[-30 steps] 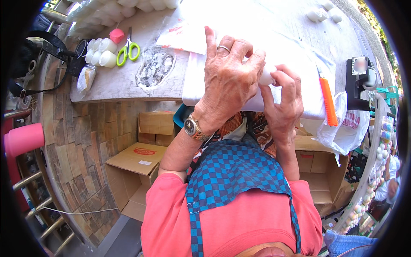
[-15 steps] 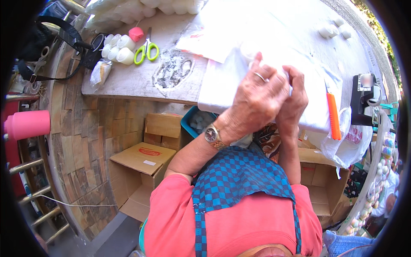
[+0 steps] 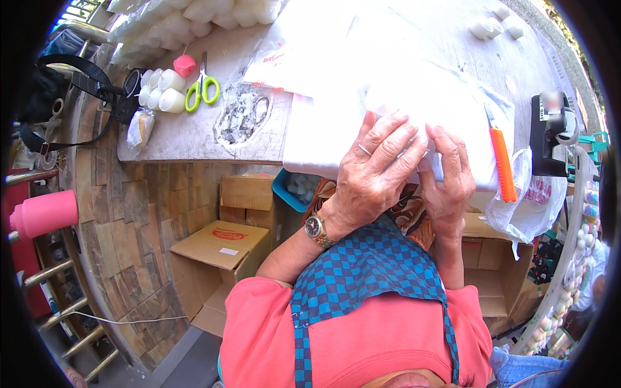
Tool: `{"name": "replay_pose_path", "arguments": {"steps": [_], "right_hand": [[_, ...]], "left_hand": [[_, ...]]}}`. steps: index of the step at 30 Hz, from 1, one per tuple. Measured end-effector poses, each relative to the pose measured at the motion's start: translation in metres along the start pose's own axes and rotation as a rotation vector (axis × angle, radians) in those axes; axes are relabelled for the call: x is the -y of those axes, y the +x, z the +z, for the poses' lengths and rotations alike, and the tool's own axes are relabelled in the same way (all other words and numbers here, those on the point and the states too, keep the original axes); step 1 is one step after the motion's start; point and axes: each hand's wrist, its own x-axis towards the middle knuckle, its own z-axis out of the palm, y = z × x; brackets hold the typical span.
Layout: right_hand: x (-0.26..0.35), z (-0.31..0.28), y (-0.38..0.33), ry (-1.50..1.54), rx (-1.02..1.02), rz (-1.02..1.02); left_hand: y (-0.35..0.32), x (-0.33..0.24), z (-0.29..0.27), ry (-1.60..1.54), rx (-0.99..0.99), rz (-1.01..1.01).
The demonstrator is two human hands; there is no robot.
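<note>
My left hand (image 3: 378,169), with a ring and a wristwatch, lies on a white plastic-wrapped bundle (image 3: 362,110) at the stone table's front edge. Its fingers curl into the thin plastic. My right hand (image 3: 451,178) sits right beside it, fingertips touching the left hand's and pinching the same plastic. What lies under the fingers is hidden. An orange-handled knife (image 3: 502,163) rests on the bundle just right of my right hand.
Green scissors (image 3: 202,88), small white cylinders (image 3: 162,92), a pink cap (image 3: 184,64) and a clear bag of white bits (image 3: 240,116) lie on the table (image 3: 174,139) to the left. A black device (image 3: 550,132) stands right. Cardboard boxes (image 3: 217,249) and a blue basket (image 3: 290,187) sit below.
My left hand has come down from a raised, spread pose and now lies flat against my right hand on the bundle. The view has shifted slightly.
</note>
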Motion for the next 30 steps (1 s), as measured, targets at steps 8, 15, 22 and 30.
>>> {"name": "replay_pose_path", "arguments": {"steps": [8, 15, 22, 30], "right_hand": [[-0.002, 0.032, 0.002, -0.017, -0.215, 0.155], [-0.001, -0.004, 0.017, -0.022, 0.054, 0.223], [-0.014, 0.003, 0.012, -0.161, 0.082, -0.041], [-0.012, -0.001, 0.005, -0.131, 0.077, -0.075]], "left_hand": [[0.012, -0.001, -0.004, 0.074, 0.053, 0.032], [0.012, 0.002, -0.002, 0.145, 0.058, -0.055], [0.020, 0.005, 0.011, 0.207, 0.052, -0.090], [0.016, 0.004, 0.017, 0.173, 0.016, -0.061]]}}
